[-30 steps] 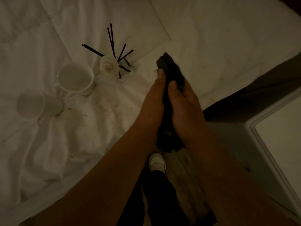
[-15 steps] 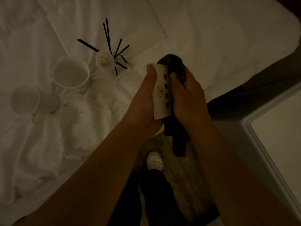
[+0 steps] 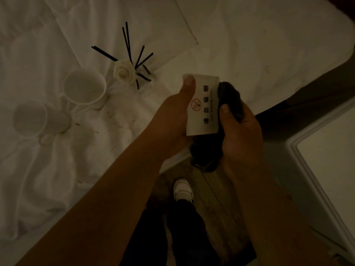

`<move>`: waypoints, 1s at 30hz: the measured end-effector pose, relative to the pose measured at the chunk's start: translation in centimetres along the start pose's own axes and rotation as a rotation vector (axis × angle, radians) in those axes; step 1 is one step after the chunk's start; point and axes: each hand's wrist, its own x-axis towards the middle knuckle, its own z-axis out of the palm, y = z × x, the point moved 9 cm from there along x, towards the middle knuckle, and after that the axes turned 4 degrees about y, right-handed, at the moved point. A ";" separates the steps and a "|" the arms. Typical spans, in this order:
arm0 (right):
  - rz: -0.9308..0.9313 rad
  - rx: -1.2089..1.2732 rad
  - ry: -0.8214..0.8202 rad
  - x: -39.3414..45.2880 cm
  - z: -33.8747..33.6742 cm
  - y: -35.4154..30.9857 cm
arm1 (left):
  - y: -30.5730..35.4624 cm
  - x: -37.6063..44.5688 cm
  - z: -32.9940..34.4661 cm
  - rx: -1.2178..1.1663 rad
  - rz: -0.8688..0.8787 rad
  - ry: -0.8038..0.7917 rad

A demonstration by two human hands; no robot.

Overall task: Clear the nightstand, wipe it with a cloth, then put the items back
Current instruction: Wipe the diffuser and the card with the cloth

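Holding no-smoking sign [image 3: 203,106], dark cloth [image 3: 230,100]

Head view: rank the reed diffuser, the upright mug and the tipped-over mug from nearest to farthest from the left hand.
1. Reed diffuser, on the bed up and left of the left hand.
2. Upright mug, further left.
3. Tipped-over mug, far left.

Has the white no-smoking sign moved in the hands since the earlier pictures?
Yes. The no-smoking sign was hidden behind the dark cloth a second ago; now it faces the camera, nearer the reed diffuser, with the cloth to its right.
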 end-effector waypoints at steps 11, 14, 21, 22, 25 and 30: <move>-0.115 -0.342 -0.192 2.0 3.4 -2.0 | 0.0 -2.3 -2.6 0.355 0.219 0.181; -0.127 -0.405 -0.160 1.5 3.0 -1.4 | -0.5 -2.0 -3.3 0.262 0.229 0.297; 0.082 -0.235 -0.075 -1.8 -0.5 1.3 | 0.4 -0.4 -4.2 0.100 0.222 0.404; 0.089 -0.236 -0.062 -2.3 -1.0 1.3 | 0.1 0.0 -4.2 0.001 0.176 0.393; 0.082 -0.170 -0.028 -3.3 -1.8 0.5 | -0.7 0.7 -3.1 -0.361 0.027 0.266; -0.232 -0.266 0.042 -4.4 -1.0 -3.8 | 0.1 1.1 -2.3 -0.578 0.035 0.171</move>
